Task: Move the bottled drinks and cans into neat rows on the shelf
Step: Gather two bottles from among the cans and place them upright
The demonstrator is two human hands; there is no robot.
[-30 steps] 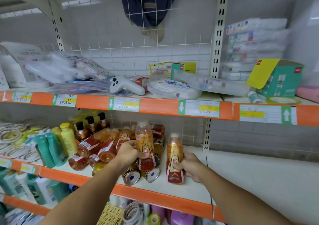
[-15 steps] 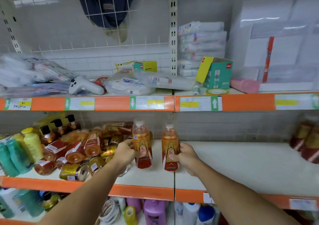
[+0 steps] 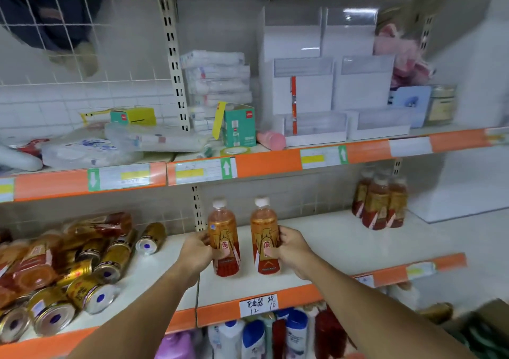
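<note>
Each of the hands, left and right, grips an upright bottle above the shelf near its front edge, probably heading to join the standing bottles at the back right.

I'm counting two upright bottles in my hands, three more bottles standing together far right, and roughly seven toppled gold cans left.
</note>
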